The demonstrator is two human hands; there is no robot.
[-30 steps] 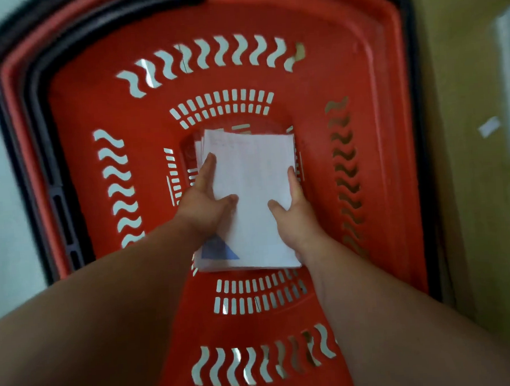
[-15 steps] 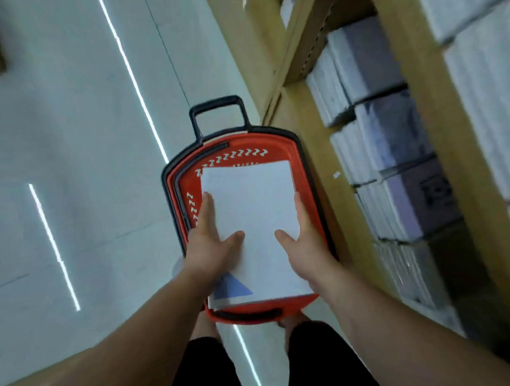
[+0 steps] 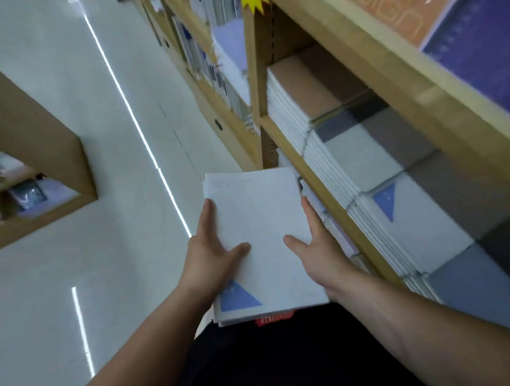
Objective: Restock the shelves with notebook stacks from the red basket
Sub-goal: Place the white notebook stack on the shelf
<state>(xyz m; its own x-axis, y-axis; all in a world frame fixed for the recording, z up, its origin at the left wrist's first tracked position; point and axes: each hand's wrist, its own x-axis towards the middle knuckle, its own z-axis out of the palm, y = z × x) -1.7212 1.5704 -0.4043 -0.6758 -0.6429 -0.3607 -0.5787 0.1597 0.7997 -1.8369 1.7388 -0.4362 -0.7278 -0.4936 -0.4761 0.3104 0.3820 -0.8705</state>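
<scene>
At the far left stood a wooden shelf unit point(image 3: 35, 131) with some blurred goods in it. Beside it the pale floor point(image 3: 102, 261) carried a long bright stripe of reflected light.

Near the middle, the left hand point(image 3: 210, 255) held the left side of the notebook stack point(image 3: 261, 222). Its thumb lay flat on the white top cover, spread away from the fingers point(image 3: 208, 213). One finger ran straight along the left edge, and the others were hidden under the stack.

The stack was in the air, about level, in front of the person's dark clothes point(image 3: 287, 355). A blue triangle point(image 3: 239, 298) marked its near left corner.

The right hand point(image 3: 320, 248) held the right side in the same way: thumb on the cover, one finger along the right edge, the rest hidden. So the stack was pinched between both hands, thumbs above.

Just to the right were the wooden shelves point(image 3: 358, 43), where piles of similar notebooks point(image 3: 365, 162) lay. The stack was near the shelf edge, but I could not tell if it touched it.
</scene>
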